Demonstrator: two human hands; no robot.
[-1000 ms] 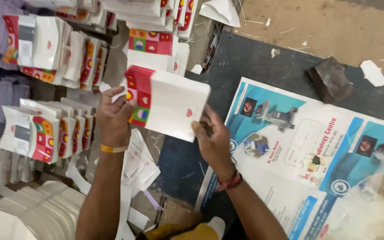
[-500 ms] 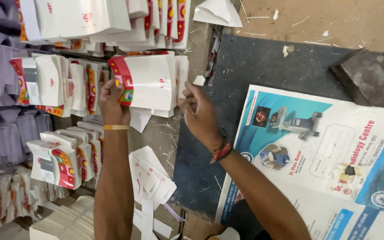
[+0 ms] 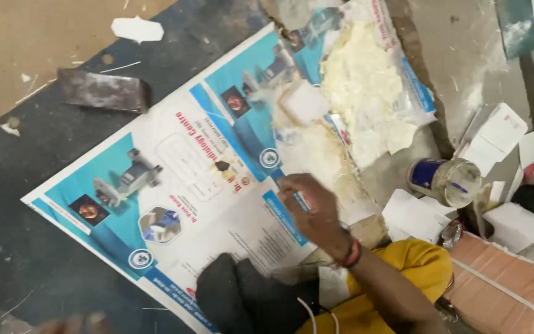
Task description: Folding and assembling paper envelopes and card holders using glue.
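Note:
My right hand [image 3: 312,207] reaches out over a large blue and white printed poster [image 3: 156,185] spread on the dark floor. A red band sits on its wrist. The fingers are bent downward with nothing in them, tips near the poster's smeared edge. Just beyond lies a spread of pale yellow paste [image 3: 360,80] with a small white block [image 3: 304,102] on it. A blurred skin-coloured shape [image 3: 63,323] at the bottom left edge may be my left hand; its state is unclear.
A dark metal block [image 3: 103,91] lies at the upper left of the poster. A glass jar [image 3: 446,180] lies on its side at the right, among flat white cartons [image 3: 502,130]. Black cloth [image 3: 248,297] and a yellow garment [image 3: 403,272] are close below.
The view has swung right, away from the stacks of cartons. Both hands have left the white carton held up earlier; my right hand is now down over the poster near the paste.

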